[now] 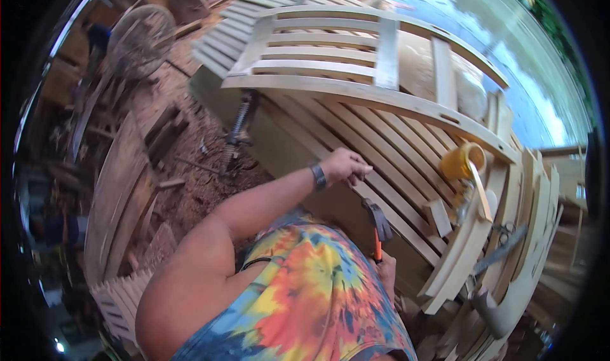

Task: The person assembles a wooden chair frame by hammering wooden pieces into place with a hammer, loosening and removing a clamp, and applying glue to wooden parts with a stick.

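Observation:
My left hand (346, 167), with a dark band on its wrist, is over the near edge of a panel of parallel wooden slats (381, 164). Its fingers are curled together, and anything between them is too small to make out. Low beside my shirt, my right hand (386, 272) is closed on a hammer (378, 224) with an orange handle and dark head, the head pointing up. A wooden frame with crosspieces (387, 59) lies across the far part of the slats.
An orange mug-like container (462, 161) with a flat stick leaning from it stands to the right. Near it are a small wood block (437, 217), a handsaw (502, 250) and curved wooden pieces (530, 215). A metal clamp (238, 129) and stacked boards (121, 196) are at left.

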Tool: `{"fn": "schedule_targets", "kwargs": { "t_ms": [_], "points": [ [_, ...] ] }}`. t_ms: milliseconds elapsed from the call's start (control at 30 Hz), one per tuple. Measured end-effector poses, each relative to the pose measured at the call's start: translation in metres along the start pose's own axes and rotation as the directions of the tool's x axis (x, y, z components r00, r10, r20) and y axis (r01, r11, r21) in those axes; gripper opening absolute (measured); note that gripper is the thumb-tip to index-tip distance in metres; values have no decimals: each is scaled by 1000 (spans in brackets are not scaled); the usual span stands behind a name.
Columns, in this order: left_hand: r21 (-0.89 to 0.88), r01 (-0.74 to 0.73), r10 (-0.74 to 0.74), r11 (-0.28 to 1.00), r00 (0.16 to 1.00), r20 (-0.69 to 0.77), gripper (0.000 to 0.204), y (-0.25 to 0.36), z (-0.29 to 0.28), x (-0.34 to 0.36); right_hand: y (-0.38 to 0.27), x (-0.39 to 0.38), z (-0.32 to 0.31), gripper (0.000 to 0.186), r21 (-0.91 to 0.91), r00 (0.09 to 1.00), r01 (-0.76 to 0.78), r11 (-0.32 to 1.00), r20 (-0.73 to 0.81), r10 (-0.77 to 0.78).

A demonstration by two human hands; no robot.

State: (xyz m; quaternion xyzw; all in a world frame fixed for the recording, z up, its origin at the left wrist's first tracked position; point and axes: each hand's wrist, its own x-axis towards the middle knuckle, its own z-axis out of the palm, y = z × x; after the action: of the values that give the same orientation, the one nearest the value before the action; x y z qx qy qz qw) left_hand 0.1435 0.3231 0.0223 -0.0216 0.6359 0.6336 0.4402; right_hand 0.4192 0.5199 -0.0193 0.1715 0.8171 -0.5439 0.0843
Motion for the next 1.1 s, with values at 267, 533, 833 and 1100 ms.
{"fn": "schedule_targets", "kwargs": {
  "t_ms": [267,533,833,1100],
  "points": [
    [-210,-138,52,968,928,-368,18,-74,-86,-27,-23,21,20,31,-92,987,-78,993,134,90],
    [-237,-54,-13,970,962,-274,17,-67,-118,-68,-45,-1,40,37,-311,977,-189,932,34,210],
    [-43,-738,631,674,604,-486,11,28,-262,-106,-119,56,115,28,-1,968,-247,969,54,247],
    [-74,-849,336,524,286,-898,18,21,-385,-49,-255,139,164,21,-127,951,-230,965,182,250]
  ]
}}
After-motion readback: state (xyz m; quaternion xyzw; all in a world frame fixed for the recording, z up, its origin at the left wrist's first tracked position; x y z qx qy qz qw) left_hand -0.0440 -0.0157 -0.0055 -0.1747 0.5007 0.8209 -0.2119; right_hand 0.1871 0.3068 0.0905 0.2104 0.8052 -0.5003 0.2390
